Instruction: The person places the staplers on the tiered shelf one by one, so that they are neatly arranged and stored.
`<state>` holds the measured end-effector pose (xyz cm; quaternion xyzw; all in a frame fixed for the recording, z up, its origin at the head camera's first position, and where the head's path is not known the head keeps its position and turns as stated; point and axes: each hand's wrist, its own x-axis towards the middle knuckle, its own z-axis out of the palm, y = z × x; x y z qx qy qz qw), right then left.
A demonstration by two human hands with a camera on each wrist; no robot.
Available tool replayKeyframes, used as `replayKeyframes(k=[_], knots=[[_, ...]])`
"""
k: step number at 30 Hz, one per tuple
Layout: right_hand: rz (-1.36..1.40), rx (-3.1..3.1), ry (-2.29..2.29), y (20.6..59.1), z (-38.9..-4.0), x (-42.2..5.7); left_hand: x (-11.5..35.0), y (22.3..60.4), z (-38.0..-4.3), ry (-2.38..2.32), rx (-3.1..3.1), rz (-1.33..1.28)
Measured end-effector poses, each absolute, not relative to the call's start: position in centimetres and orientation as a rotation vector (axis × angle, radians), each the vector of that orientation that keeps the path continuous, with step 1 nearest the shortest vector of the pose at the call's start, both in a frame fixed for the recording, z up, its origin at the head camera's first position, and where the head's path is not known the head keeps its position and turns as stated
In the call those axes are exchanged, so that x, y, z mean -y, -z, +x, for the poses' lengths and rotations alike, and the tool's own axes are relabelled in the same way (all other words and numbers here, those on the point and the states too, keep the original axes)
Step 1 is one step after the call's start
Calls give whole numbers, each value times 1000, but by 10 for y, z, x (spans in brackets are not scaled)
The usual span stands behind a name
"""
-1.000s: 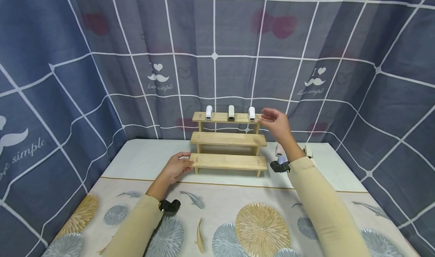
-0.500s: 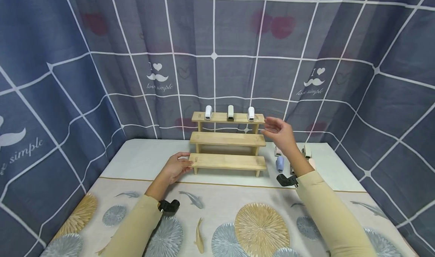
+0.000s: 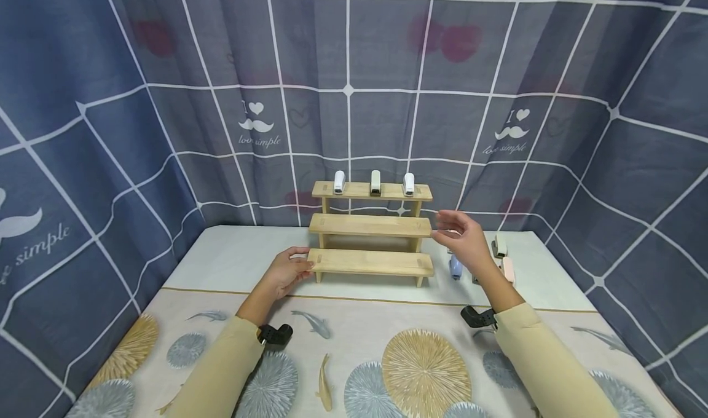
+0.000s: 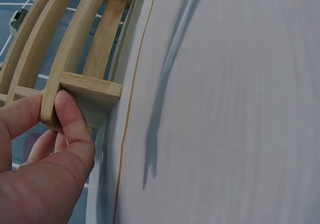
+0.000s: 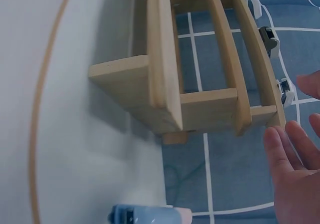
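Wooden shelf (image 3: pixel 370 224): left hand (image 3: pixel 284 274) pinches lowest tier (image 3: pixel 370 262); right hand (image 3: pixel 463 240) empty, fingers loose; cream stapler (image 3: pixel 499 246) on table (image 3: pixel 249 252), head view only.

A pale wooden three-tier stand (image 3: pixel 370 225) sits upright on the table (image 3: pixel 238 252) — three small staplers (image 3: pixel 375 183) spaced along its top tier.

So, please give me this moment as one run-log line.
left hand: pinches bottom shelf, left end | right hand: empty, beside stand | top shelf: three staplers | table, right side: blue stapler, pink stapler
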<state>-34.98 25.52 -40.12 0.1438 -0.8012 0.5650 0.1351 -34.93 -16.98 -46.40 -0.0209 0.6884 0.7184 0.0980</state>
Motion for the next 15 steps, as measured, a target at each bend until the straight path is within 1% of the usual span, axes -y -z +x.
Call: replayKeyframes(k=[15], knots=[[408, 2354, -1507, 419, -316, -283, 169, 463, -348, -2126, -2039, -72]])
